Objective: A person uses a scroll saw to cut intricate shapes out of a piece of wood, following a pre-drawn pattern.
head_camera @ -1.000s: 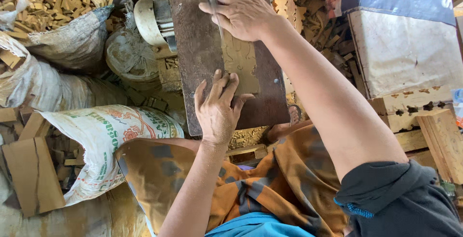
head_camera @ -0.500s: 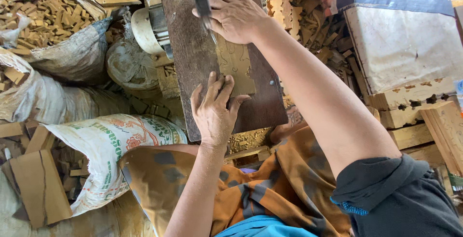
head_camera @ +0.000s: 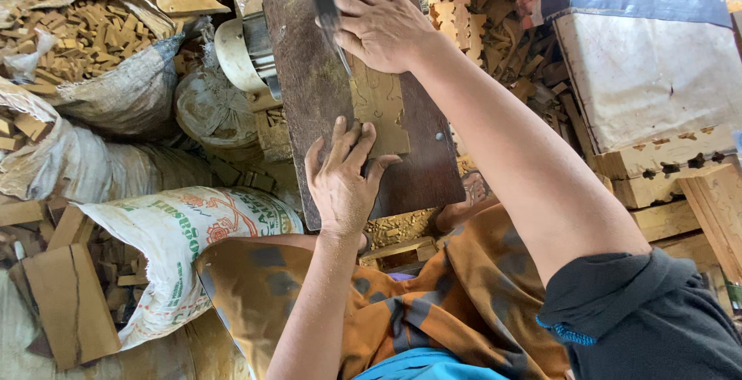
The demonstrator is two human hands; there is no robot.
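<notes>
A thin, pale wooden piece [head_camera: 380,109] lies on a dark brown board [head_camera: 301,94] that serves as a work surface. My left hand [head_camera: 340,183] rests flat on the near end of the piece, fingers spread, pressing it down. My right hand [head_camera: 382,24] holds its far end, knuckles bent. A dark, narrow blade [head_camera: 326,5] stands right beside the right hand's fingers and meets the piece at its left edge. Both forearms reach over my lap, which is covered by an orange patterned cloth [head_camera: 433,310].
Sacks of small wood offcuts [head_camera: 85,36] stand at the left, with a printed white sack [head_camera: 174,241] nearer. A pale motor housing [head_camera: 239,55] sits beside the board. Cut-out wooden shapes [head_camera: 479,17] are piled behind it, and stacked planks [head_camera: 665,171] are at the right.
The view has drifted slightly. Both hands stay on the wooden piece in nearly the same places, and the right hand sits a little closer to the blade.
</notes>
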